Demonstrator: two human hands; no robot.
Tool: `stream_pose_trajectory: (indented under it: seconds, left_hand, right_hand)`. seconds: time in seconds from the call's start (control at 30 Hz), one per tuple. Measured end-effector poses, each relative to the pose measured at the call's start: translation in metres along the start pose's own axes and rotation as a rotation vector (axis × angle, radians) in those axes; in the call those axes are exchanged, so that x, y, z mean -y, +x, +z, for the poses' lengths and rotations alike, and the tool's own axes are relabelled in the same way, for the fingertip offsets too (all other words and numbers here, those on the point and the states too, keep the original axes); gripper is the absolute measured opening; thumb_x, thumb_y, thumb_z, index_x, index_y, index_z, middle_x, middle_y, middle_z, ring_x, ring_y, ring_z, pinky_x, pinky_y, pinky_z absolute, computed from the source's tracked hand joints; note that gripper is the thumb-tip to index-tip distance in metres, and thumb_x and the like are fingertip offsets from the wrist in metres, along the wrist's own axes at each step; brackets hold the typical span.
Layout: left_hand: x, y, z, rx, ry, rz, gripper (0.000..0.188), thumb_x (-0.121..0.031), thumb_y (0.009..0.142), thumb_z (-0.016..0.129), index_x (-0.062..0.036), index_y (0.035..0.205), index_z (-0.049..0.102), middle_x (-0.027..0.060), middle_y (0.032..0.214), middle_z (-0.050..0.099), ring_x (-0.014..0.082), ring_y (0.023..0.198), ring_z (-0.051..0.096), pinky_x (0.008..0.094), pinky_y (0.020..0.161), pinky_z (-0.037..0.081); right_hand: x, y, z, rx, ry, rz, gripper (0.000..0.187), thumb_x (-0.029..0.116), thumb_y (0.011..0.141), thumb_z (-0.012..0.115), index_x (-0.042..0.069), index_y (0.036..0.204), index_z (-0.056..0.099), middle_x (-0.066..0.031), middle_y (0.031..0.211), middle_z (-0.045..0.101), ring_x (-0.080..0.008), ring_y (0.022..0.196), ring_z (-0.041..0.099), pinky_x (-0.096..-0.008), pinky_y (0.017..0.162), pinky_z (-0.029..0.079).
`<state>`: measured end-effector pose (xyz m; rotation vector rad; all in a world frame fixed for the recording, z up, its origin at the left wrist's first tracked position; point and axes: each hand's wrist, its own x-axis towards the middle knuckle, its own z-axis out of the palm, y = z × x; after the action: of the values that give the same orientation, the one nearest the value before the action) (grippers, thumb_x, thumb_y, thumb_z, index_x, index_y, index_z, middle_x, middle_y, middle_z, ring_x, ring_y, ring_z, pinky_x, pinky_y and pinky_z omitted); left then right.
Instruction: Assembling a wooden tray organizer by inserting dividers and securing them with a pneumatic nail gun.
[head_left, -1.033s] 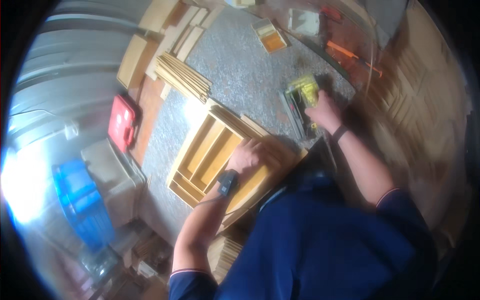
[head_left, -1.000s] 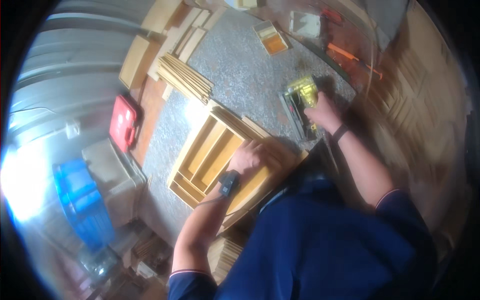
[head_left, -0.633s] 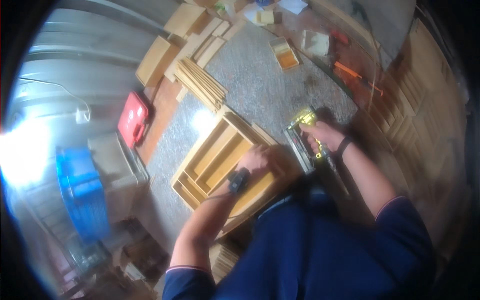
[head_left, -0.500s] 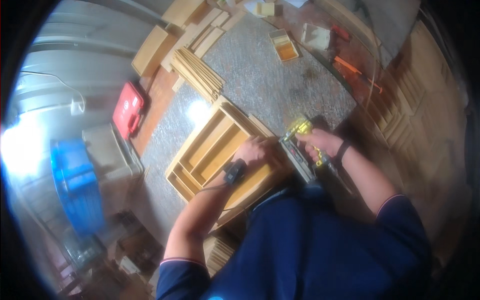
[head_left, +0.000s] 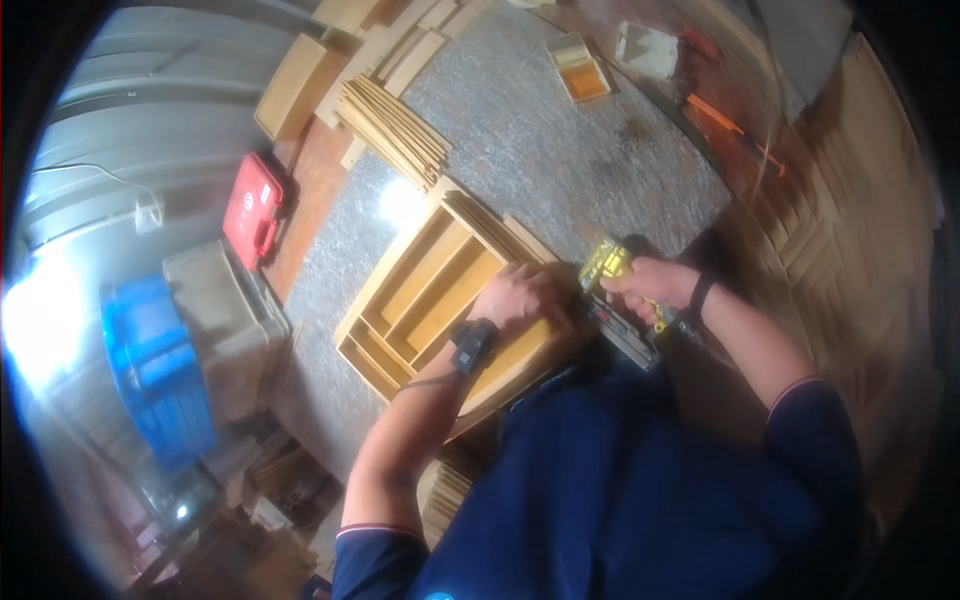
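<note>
A pale wooden tray (head_left: 432, 290) with several divided compartments lies tilted across the grey speckled table top, close against my body. My left hand (head_left: 512, 298), with a dark device strapped at the wrist, is closed over the tray's right-hand part; the fingertips are partly hidden. Just right of the tray, my right hand (head_left: 655, 284) grips a yellow nail gun (head_left: 606, 262) by its handle. The gun's long grey magazine (head_left: 628, 340) points back toward my body. Its nose is near the tray's right end; whether it touches cannot be made out.
A bundle of thin wooden strips (head_left: 395, 130) lies beyond the tray. Farther off sit an open small box (head_left: 580, 70), a white container (head_left: 648, 50) and an orange tool (head_left: 715, 115). A red case (head_left: 252, 210) and blue bin (head_left: 155, 365) stand left.
My right hand and the nail gun have shifted a little to the right, away from the tray. My left hand stays on the tray. The whole view has moved slightly.
</note>
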<state>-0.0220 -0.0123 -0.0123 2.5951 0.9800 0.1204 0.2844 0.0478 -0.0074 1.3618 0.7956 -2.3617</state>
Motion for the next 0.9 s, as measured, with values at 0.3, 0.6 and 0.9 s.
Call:
stream_pose_trajectory:
  seconds: [0.3, 0.6, 0.9]
  left_hand:
    - [0.005, 0.005, -0.002, -0.003, -0.028, -0.039, 0.011, -0.02, 0.08, 0.069, -0.0125, 0.085, 0.064, 0.0051, 0.097, 0.063, 0.0268, 0.103, 0.065, 0.0398, 0.09, 0.054]
    - [0.005, 0.004, -0.003, -0.023, -0.041, -0.114, 0.01, -0.02, 0.078, 0.069, -0.0122, 0.083, 0.064, 0.0039, 0.098, 0.064, 0.0248, 0.104, 0.065, 0.0389, 0.089, 0.053]
    - [0.107, -0.002, -0.11, -0.116, 0.119, -0.559, 0.032, -0.027, 0.094, 0.073, -0.0112, 0.121, 0.072, 0.0127, 0.123, 0.068, 0.0378, 0.115, 0.063, 0.0488, 0.1, 0.053]
  right_hand:
    - [0.0, 0.012, -0.014, 0.062, 0.022, 0.023, 0.037, 0.047, 0.105, 0.067, 0.011, 0.101, 0.059, 0.0051, 0.06, 0.04, -0.0087, 0.048, 0.041, -0.0309, 0.046, 0.039]
    - [0.027, 0.014, -0.032, -0.093, 0.184, -0.129, 0.039, 0.049, 0.105, 0.067, 0.011, 0.107, 0.062, 0.0038, 0.062, 0.047, -0.01, 0.048, 0.048, -0.0298, 0.047, 0.043]
    - [0.109, 0.037, -0.064, -0.253, 0.223, -0.362, 0.04, 0.049, 0.103, 0.069, 0.009, 0.104, 0.061, 0.0054, 0.062, 0.046, -0.0085, 0.05, 0.045, -0.0283, 0.047, 0.04]
